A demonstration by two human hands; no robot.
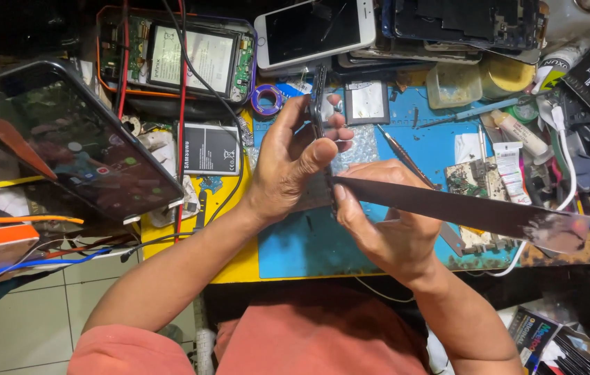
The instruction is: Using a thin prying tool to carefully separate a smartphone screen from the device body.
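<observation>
Left hand (288, 163): my fingers clamped round a thin dark phone frame (320, 104), edge-on, frame centre.
Right hand (385, 226): gripping a long dark flat blade (461, 208), tip against the frame.

Single view, head-worn camera: looks steeply down from above the person's own forearms onto the worktop (295, 243), close range. Both hands, left hand (288, 163) and right hand (381, 222), sit mid-frame; worktop clutter fills the frame beyond them, tiled floor (24, 312) below the left forearm.

Phone repair workbench: opened phones (177, 52), loose batteries (210, 148), blue mat (441, 139).
</observation>
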